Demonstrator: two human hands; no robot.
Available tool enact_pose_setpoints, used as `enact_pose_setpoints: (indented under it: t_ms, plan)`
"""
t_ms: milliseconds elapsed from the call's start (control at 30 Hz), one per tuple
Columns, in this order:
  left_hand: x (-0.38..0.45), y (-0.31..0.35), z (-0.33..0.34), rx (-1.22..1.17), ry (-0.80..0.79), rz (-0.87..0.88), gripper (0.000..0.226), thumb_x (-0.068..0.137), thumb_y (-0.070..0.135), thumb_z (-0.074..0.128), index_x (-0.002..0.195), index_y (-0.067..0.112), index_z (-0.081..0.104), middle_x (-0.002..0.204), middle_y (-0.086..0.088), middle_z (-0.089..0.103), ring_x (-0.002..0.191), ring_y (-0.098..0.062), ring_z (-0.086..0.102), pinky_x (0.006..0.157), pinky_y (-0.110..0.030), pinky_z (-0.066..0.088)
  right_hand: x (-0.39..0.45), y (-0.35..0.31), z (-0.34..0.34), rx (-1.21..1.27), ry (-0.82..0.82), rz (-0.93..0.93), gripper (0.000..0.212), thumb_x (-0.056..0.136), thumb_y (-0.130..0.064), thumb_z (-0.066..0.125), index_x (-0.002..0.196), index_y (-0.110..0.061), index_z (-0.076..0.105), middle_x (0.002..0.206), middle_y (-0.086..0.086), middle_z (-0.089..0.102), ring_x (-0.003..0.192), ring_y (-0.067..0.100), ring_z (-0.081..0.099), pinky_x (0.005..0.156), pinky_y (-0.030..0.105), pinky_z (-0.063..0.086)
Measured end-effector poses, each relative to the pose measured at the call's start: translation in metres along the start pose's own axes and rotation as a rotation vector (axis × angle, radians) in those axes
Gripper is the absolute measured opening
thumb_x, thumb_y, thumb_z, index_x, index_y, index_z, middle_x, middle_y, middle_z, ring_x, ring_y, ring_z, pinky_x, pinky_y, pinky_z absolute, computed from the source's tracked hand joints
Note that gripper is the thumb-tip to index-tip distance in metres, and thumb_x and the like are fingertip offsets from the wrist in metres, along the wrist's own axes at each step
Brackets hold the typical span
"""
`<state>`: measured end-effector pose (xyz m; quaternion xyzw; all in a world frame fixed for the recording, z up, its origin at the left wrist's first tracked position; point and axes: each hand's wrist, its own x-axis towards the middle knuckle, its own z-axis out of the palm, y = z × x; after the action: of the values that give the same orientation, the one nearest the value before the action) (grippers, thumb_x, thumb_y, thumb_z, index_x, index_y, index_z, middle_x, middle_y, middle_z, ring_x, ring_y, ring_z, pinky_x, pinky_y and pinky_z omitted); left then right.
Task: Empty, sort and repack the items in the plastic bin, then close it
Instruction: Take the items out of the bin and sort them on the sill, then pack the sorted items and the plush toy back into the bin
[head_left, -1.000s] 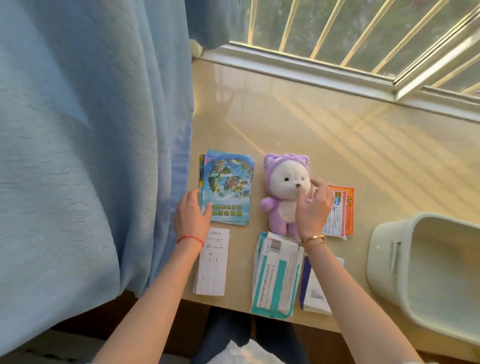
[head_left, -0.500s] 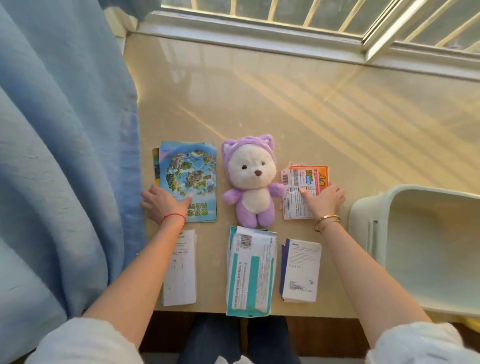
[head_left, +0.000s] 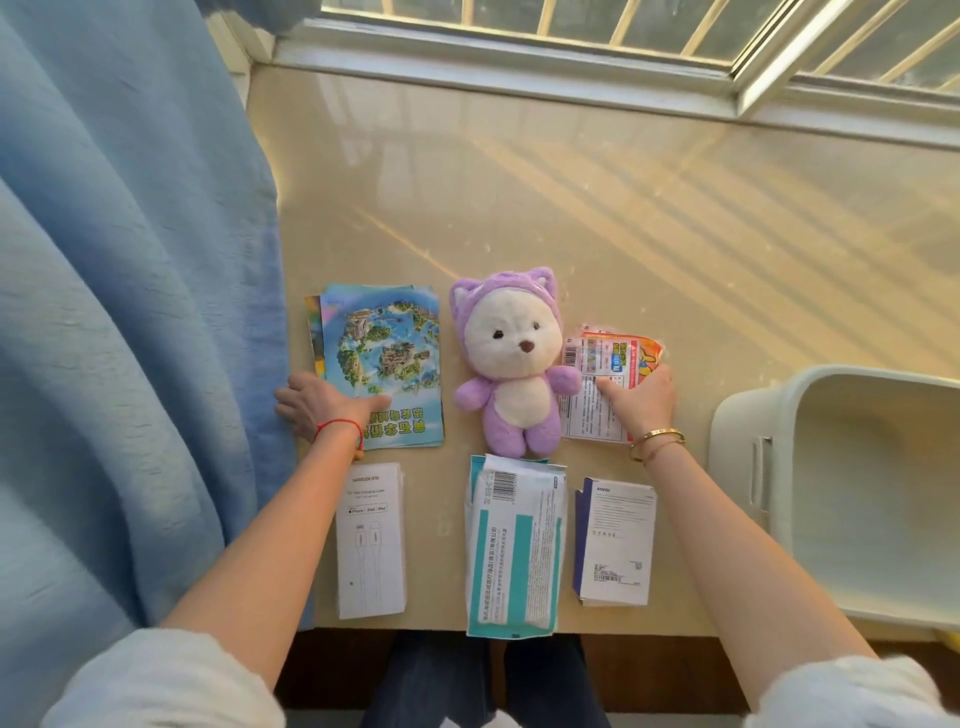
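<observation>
A pale plastic bin (head_left: 748, 467) stands empty at the right of the sill. Laid out in two rows are a stack of blue booklets (head_left: 387, 353), a purple plush bear (head_left: 511, 364), an orange-and-white packet (head_left: 605, 364), a white cable box (head_left: 374, 540), a teal-and-white pouch (head_left: 514, 545) and a white-and-navy box (head_left: 615, 540). My left hand (head_left: 324, 408) rests flat on the booklets' lower left corner. My right hand (head_left: 641, 400) lies on the orange-and-white packet, fingers pressing its lower right part. No lid is in view.
A blue curtain (head_left: 130, 312) hangs along the left edge of the beige sill (head_left: 571, 208). A barred window (head_left: 623, 31) runs along the far side. My knees show below the sill's near edge.
My right hand left the plush bear's face and moved right onto the orange-and-white packet. My left hand stays on the booklets. The view has tilted down.
</observation>
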<state>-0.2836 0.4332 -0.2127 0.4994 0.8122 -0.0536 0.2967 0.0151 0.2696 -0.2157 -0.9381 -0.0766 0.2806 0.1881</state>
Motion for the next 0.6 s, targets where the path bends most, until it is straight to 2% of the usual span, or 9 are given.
enact_pose_setpoints:
  t_ms: [100,167,200,267,333,400,500,600]
  plan:
    - [-0.004,0.002,-0.002,-0.139,0.006,0.041,0.09,0.051,0.024,0.092,0.117,0.003,0.034,0.126,-0.02,0.046,0.114,-0.036,0.049,0.082,-0.041,0.046,-0.014,-0.008,0.0,0.034,0.04,-0.016,0.058,0.078,-0.021,0.077,0.118,-0.001,0.04,0.104,0.012,0.06,0.088,0.024,0.061,0.071,0.032,0.048]
    - [-0.01,0.002,-0.004,-0.26,-0.022,0.079,0.077,0.059,0.011,0.088,0.111,0.008,0.031,0.118,-0.017,0.055,0.103,-0.033,0.058,0.069,-0.032,0.045,-0.023,-0.011,-0.001,0.036,0.065,-0.031,0.055,0.08,-0.02,0.075,0.117,-0.001,0.039,0.105,0.014,0.062,0.091,0.028,0.064,0.069,0.032,0.048]
    - [-0.012,0.001,-0.005,-0.304,-0.039,0.094,0.075,0.062,0.007,0.086,0.112,0.009,0.03,0.117,-0.016,0.057,0.102,-0.031,0.06,0.068,-0.029,0.045,-0.027,-0.013,-0.003,0.043,0.071,-0.036,0.053,0.081,-0.02,0.074,0.116,-0.002,0.039,0.106,0.014,0.063,0.093,0.029,0.065,0.068,0.032,0.048]
    - [-0.013,-0.003,-0.008,-0.351,-0.08,0.111,0.076,0.063,0.008,0.085,0.12,0.006,0.035,0.118,-0.015,0.057,0.104,-0.03,0.059,0.073,-0.03,0.046,-0.034,-0.016,-0.007,0.064,0.079,-0.052,0.05,0.082,-0.019,0.073,0.116,-0.002,0.04,0.105,0.013,0.063,0.093,0.029,0.065,0.07,0.035,0.051]
    - [-0.015,-0.007,-0.015,-0.333,-0.108,0.152,0.065,0.066,0.014,0.084,0.116,0.006,0.043,0.115,-0.013,0.059,0.104,-0.03,0.059,0.077,-0.034,0.046,-0.041,-0.019,-0.015,0.092,0.087,-0.08,0.047,0.084,-0.018,0.07,0.117,-0.003,0.04,0.103,0.009,0.062,0.089,0.025,0.062,0.073,0.037,0.052]
    - [-0.022,-0.007,-0.026,-0.333,-0.107,0.231,0.055,0.071,0.019,0.08,0.113,0.008,0.046,0.11,-0.008,0.06,0.097,-0.025,0.058,0.075,-0.032,0.044,-0.049,-0.022,-0.028,0.136,0.104,-0.11,0.044,0.086,-0.017,0.068,0.118,-0.003,0.041,0.1,0.004,0.058,0.085,0.02,0.056,0.072,0.035,0.048]
    - [-0.046,-0.002,-0.049,-0.372,-0.099,0.375,0.049,0.076,0.019,0.075,0.114,0.012,0.044,0.104,0.0,0.057,0.087,-0.017,0.054,0.072,-0.03,0.042,-0.062,-0.023,-0.053,0.232,0.1,-0.136,0.041,0.087,-0.019,0.067,0.117,-0.006,0.042,0.099,0.0,0.057,0.087,0.019,0.058,0.08,0.039,0.053]
    - [-0.076,0.005,-0.074,-0.41,-0.067,0.456,0.048,0.074,0.02,0.077,0.109,0.016,0.045,0.102,0.002,0.061,0.086,-0.019,0.059,0.073,-0.03,0.046,-0.076,-0.022,-0.082,0.403,0.02,-0.142,0.039,0.088,-0.016,0.067,0.117,-0.008,0.042,0.104,0.001,0.058,0.094,0.019,0.061,0.075,0.031,0.054]
